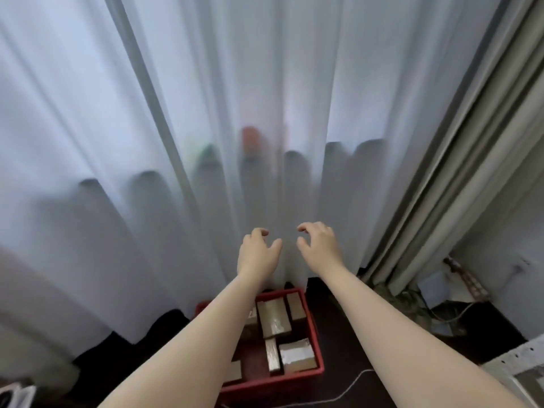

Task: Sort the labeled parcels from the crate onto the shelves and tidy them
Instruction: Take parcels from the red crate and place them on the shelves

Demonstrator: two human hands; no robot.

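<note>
Sorting looks barely begun — several brown cardboard parcels [273,318] lie inside the red plastic crate [265,383]. Above the crate, the left hand [259,252] and right hand [320,248] hover empty, fingers loosely curled, near a sheer white curtain [206,113]; no shelves show.

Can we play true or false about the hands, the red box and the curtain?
1. The left hand and the right hand hold nothing. True.
2. Parcels lie inside the crate. True.
3. The crate is blue. False: it is red.
4. The crate sits on a shelf. False: it stands on the dark floor.
5. A white curtain hangs ahead of the hands. True.
</note>
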